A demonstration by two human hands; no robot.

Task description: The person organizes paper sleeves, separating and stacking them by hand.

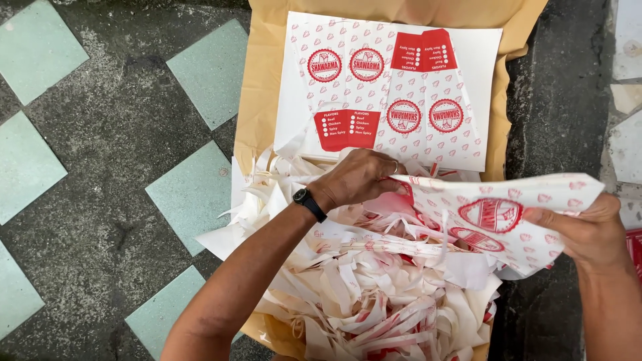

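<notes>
Printed paper cutout [498,207] held by both hands over paper scraps [374,287].

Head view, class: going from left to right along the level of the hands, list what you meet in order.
Green and grey tiled floor → left hand with black wristwatch → printed red-and-white sheet held between both hands → right hand.

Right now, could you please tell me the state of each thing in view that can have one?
Left hand: gripping one edge of the printed sheet.
Right hand: gripping the opposite edge.
Printed sheet: lifted above the pile, slightly curved.
Uncut printed sheets: lying flat on the brown paper.
Paper trimmings: heaped loose, tangled.
Brown paper: spread on the floor, creased.
Wristwatch: strapped on the left wrist.
</notes>
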